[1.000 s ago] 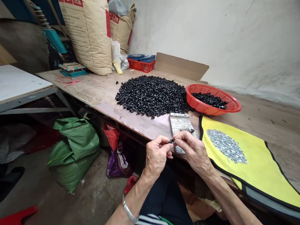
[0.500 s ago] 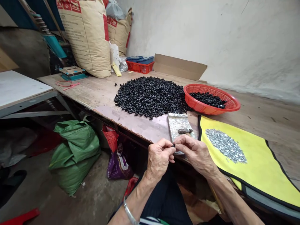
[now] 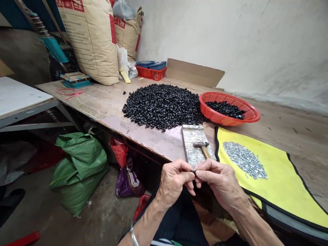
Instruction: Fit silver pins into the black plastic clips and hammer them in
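In the head view, the left hand [image 3: 176, 181] and the right hand [image 3: 217, 181] meet in front of the near edge of the wooden workbench [image 3: 279, 119], thumbs and forefingers pinched nearly together. Between the touching fingertips sits a small black part [image 3: 193, 172], mostly covered, so its shape cannot be made out; both hands appear to have hold of it, with no wider gap in either grip. The left wrist wears a silver bangle [image 3: 133, 236]. Just beyond the fingers, a worn grey slab [image 3: 189, 145] lies on the bench, and across it rests a wooden-handled hammer [image 3: 201, 145], its head to the far side and its handle running down behind the right hand; whether hand and handle touch cannot be told. Past the slab spreads a broad heap of small black pieces [image 3: 164, 106]. Against the heap's right side stands a round red plastic basket [image 3: 217, 118] holding more black pieces [image 3: 227, 109]. Right of the slab, a yellow cloth with black edging [image 3: 279, 174] carries a scatter of small silvery metal pieces [image 3: 244, 160]. Below the bench, left of the hands, a green woven sack [image 3: 79, 167] stands on the floor.
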Available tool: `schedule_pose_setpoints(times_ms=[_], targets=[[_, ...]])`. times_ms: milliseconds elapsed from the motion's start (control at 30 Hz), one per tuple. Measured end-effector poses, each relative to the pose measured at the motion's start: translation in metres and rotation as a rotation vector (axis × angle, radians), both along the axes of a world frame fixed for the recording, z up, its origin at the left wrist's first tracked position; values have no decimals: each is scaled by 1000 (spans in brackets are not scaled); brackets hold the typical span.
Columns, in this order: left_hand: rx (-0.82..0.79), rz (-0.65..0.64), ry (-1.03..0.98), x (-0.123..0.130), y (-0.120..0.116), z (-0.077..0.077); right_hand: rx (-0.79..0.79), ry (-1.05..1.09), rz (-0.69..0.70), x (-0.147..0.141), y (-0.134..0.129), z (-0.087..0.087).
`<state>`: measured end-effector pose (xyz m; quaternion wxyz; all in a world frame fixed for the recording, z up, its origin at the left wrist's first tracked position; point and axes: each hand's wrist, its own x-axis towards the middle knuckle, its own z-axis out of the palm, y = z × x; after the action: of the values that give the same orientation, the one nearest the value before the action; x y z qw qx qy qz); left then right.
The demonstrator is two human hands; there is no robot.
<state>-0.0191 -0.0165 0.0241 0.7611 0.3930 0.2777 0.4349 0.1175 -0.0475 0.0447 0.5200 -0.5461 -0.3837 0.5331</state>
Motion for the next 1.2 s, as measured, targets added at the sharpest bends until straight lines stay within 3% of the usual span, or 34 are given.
schedule_pose_setpoints(times_ms=[200,600,733,833,933,1033,1100,1200], targets=[[-28,-27,-33,8,0,1,27,32,-186,-6,-6,-6],[-150,-84,51,25,17,6,18,-28,-380,-2,-2,-14],[-180,-88,61,27,27,3,-67,-117,-263,3,2,-4],[-192,-35,88,25,39,2,-110,-350,-245,17,4,3],[-203,0,138,22,52,1,-48,-905,-290,30,6,0],[-230,10,219,21,62,3,-29,-1432,-226,37,5,-12],[-240,16,269,22,68,3,-51,-1533,-181,38,3,-18],[-219,33,334,26,76,1,-94,-1398,-157,38,4,-19]])
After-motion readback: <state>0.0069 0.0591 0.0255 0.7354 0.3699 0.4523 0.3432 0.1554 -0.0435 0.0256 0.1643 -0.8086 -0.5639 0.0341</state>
